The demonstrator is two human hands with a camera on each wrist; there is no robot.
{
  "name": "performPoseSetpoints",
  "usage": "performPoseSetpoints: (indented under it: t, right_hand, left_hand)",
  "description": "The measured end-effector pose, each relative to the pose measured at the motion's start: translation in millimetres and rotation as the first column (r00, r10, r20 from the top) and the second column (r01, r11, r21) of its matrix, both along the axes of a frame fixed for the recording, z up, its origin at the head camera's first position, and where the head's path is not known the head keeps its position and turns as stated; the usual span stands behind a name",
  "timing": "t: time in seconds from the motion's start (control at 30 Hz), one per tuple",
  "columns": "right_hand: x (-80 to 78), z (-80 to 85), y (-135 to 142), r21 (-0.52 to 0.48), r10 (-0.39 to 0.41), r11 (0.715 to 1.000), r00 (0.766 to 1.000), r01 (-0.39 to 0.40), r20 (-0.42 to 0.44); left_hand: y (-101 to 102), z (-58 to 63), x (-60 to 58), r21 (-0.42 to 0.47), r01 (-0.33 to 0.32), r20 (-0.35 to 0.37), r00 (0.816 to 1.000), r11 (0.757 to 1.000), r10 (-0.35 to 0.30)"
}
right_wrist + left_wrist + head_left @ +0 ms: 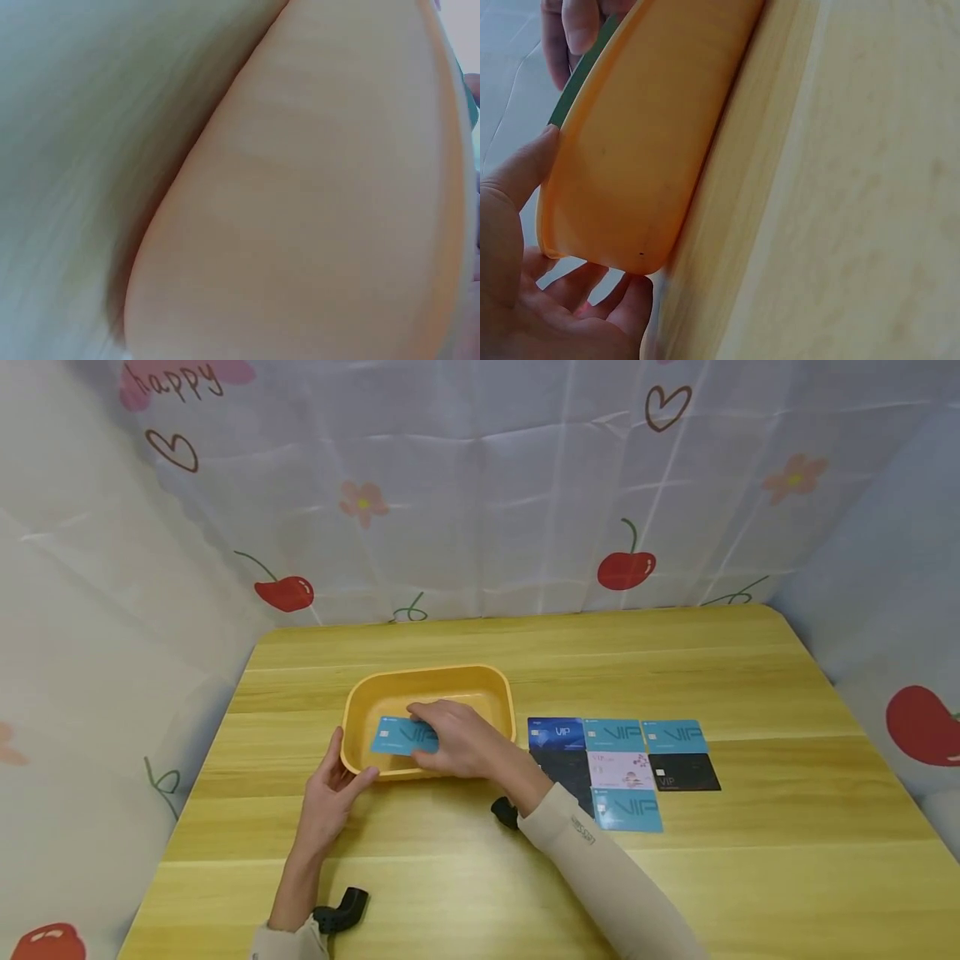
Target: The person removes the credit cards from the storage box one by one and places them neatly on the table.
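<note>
A yellow plastic tray (431,673) with rounded corners stands on the wooden table. My left hand (327,793) grips its near left corner, thumb at the rim and fingers against the outer wall; the left wrist view shows this hand (570,292) close up. My right hand (465,739) pinches the right end of a light blue VIP card (392,737), held flat above the tray's opening. The card's edge shows as a green strip (585,71) in the left wrist view. The right wrist view is filled mostly by the tray's outer wall (300,195), with the hand barely visible.
Right of the tray, several VIP cards lie in tight rows: a dark blue card (556,733), light blue cards, a pink card (619,771), a black card (686,772) and a dark card (558,775) partly behind my right forearm. A patterned cloth (480,527) hangs behind the table.
</note>
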State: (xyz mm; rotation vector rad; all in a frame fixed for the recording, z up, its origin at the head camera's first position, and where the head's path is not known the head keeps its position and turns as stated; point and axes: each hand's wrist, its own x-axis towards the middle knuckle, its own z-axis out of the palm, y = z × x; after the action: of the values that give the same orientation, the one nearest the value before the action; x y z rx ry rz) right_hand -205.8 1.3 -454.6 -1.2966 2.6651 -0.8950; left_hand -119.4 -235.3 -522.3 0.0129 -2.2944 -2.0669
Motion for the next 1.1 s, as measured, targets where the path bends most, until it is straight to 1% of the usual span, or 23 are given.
performPoseSetpoints:
  t: [0.23,0.5,0.73,0.8,0.93,1.1]
  right_hand:
    - [6.5,2.7,23.3,-0.047,-0.002,0.999,0.999,0.0,-0.038]
    - [18.2,4.0,53.5,-0.033,-0.024,0.999,0.996,0.021,-0.082]
    - [28.7,3.6,77.0,-0.038,-0.014,0.999,0.987,0.007,-0.162]
    - [32.7,4.5,84.6,-0.031,-0.02,0.999,0.986,0.015,-0.164]
    - [41.5,6.2,101.1,-0.015,-0.048,0.999,0.99,0.047,-0.134]
    - [50.6,4.9,124.9,-0.024,-0.079,0.997,0.988,0.076,-0.132]
  left_hand:
    - [0.0,2.2,0.5,-0.004,-0.011,0.016,1.0,1.0,0.011]
    - [-2.0,0.6,0.9,0.006,0.001,-0.006,1.0,1.0,-0.001]
    - [-2.3,0.7,1.3,0.02,0.008,-0.012,1.0,1.0,-0.008]
    - [-1.7,1.1,1.3,0.017,0.006,-0.01,1.0,1.0,-0.006]
    - [-0.7,1.6,1.2,0.021,0.007,-0.007,1.0,1.0,-0.006]
    - [-0.5,1.5,1.2,0.021,0.008,-0.006,1.0,1.0,-0.008]
